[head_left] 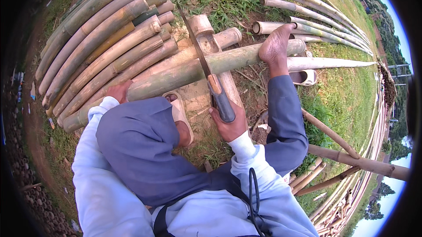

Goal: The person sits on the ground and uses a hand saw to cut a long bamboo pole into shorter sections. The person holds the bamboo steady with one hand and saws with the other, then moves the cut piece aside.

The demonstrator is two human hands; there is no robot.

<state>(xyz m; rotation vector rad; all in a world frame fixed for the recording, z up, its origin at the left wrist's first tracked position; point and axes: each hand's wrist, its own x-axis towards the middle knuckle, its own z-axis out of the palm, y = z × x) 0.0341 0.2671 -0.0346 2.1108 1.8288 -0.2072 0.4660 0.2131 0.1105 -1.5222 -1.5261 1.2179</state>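
Nearest of all, at 6 o'clock, is the person's own pale top (198, 210), with a black cord (252, 193) hanging over it. Two legs in dark blue-grey pants (140, 127) spread out in front.

The right hand (233, 125), close to the middle, is wrapped tight around the handle of a saw (201, 59). The handle is part wood and part dark grey. The long blade points to about 11 o'clock and goes across a thick green bamboo pole (171, 76). I can't tell how deep it has cut. That pole slants from 9 o'clock up to 2 o'clock.

The left hand (118, 92), at 9 o'clock, is on the pole. The knee and sleeve hide some of it, so I can't tell if its fingers are wide or curled. Between 1 and 2 o'clock, a bare foot (273, 50) rests on top of the pole. The other foot wears a tan sandal (183, 116).

Under the pole, toward 12 o'clock, is a bamboo piece with a scooped-out notch (201, 24). A big pile of bamboo (99, 39) lies at 10 o'clock. At 4 o'clock, some poles (360, 163) cross each other.
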